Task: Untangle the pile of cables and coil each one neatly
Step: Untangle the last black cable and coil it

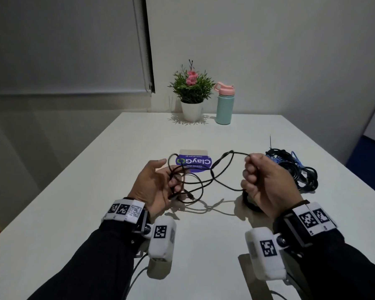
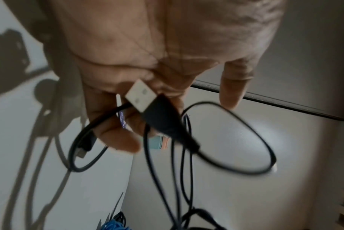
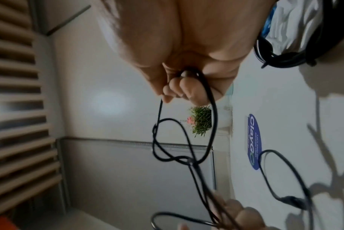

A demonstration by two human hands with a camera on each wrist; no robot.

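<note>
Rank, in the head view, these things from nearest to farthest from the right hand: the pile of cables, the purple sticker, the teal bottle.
From the right hand:
1. The pile of cables, just beside it on its right, on the table.
2. The purple sticker, to its left, flat on the table between the hands.
3. The teal bottle, at the far edge of the table, beside the potted plant.

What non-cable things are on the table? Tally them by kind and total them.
Potted plant: 1
Water bottle: 1
ClayGo card: 1
Total: 3
</note>
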